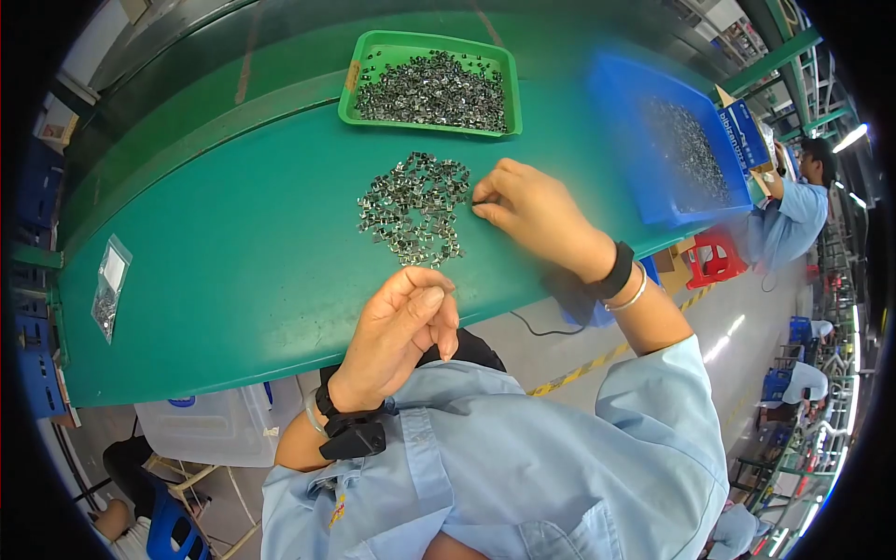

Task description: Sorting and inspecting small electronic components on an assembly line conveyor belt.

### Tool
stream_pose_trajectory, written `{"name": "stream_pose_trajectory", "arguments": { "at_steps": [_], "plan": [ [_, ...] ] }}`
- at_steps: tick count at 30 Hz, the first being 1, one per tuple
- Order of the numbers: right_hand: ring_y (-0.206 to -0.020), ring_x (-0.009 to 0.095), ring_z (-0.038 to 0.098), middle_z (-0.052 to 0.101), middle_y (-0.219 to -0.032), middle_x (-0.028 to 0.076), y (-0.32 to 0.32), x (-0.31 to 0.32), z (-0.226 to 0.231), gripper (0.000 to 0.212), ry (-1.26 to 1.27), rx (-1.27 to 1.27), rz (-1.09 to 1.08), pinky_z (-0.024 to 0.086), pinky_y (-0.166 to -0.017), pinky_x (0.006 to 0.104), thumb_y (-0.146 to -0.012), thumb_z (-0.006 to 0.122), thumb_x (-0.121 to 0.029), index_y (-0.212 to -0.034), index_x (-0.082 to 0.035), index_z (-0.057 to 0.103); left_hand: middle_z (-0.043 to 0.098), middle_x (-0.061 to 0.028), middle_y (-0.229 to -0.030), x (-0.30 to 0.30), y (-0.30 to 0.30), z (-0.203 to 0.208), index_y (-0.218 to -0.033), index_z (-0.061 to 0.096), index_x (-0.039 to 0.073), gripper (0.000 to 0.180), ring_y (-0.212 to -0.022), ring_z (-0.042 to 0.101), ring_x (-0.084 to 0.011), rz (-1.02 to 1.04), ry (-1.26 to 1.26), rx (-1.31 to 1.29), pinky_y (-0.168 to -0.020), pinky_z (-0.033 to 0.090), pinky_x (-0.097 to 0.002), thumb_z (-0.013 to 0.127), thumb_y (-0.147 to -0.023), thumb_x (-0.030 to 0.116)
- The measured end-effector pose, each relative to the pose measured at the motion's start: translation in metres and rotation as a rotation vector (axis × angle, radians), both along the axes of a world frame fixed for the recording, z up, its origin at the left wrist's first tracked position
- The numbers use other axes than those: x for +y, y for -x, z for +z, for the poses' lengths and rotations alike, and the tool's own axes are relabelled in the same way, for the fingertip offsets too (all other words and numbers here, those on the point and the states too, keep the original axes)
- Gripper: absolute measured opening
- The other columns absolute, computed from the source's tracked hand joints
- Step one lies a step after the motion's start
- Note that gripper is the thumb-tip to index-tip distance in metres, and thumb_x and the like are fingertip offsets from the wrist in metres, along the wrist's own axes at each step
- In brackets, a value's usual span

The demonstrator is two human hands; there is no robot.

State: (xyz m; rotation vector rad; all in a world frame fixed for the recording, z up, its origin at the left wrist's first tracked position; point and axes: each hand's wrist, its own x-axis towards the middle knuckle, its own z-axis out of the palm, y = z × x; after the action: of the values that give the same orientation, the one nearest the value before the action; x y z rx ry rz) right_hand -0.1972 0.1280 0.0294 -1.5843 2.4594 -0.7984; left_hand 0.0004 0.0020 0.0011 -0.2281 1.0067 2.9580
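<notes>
A loose pile of small shiny metal pieces (415, 205) is spread on the green tabletop (233, 261). My right hand (541, 210) rests at the pile's right edge, thumb and fingertips pinched together. A tiny dark spot shows at those fingertips, too small to name. Close to the table's front edge, my left hand (401, 322) is raised just below the pile. Its fingers are curled and the thumb presses against the index finger; whatever may be between them is hidden. Behind the pile stands a green tray (513, 93) filled with similar metal pieces.
To the right sits a blue bin (616, 140), partly blurred, holding many small pieces. A clear plastic bag (110, 289) of small parts lies at far left. A red stool (717, 261) and a person in light blue (793, 219) are beyond the table's right end.
</notes>
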Motion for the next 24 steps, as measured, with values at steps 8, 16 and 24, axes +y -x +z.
{"name": "stream_pose_trajectory", "arguments": {
  "at_steps": [8,16,24],
  "plan": [
    [-0.076,0.025,0.059,0.059,-0.083,0.007,-0.048,0.014,0.020,0.020,0.280,0.053,0.161,0.047,-0.066,0.0344,-0.071,0.072,-0.004,-0.086,-0.005,0.060,0.057,-0.0083,-0.081,0.009,0.014,0.012,-0.106,0.049,0.002,0.019,-0.060,0.056,-0.0141,0.116,0.189,-0.040,-0.053,0.047,-0.0274,0.047,-0.097,0.019],
    [-0.075,0.023,0.059,0.060,-0.082,0.006,-0.068,0.017,0.014,0.022,0.430,-0.032,0.183,0.047,-0.063,0.0329,-0.069,0.072,0.000,-0.088,-0.005,0.061,0.059,-0.0078,-0.082,0.011,0.006,0.004,-0.108,0.050,0.000,0.021,-0.062,0.056,-0.0130,0.058,0.106,-0.008,-0.055,0.047,-0.0257,0.051,-0.096,0.018],
    [-0.071,0.023,0.058,0.060,-0.079,0.007,-0.074,0.021,0.001,0.023,0.518,-0.029,0.164,0.047,-0.059,0.0314,-0.068,0.072,0.002,-0.087,-0.005,0.061,0.059,-0.0080,-0.083,0.013,0.002,0.007,-0.105,0.052,0.000,0.021,-0.063,0.056,-0.0128,0.055,0.124,-0.023,-0.055,0.046,-0.0255,0.051,-0.096,0.018]
  ]
}}
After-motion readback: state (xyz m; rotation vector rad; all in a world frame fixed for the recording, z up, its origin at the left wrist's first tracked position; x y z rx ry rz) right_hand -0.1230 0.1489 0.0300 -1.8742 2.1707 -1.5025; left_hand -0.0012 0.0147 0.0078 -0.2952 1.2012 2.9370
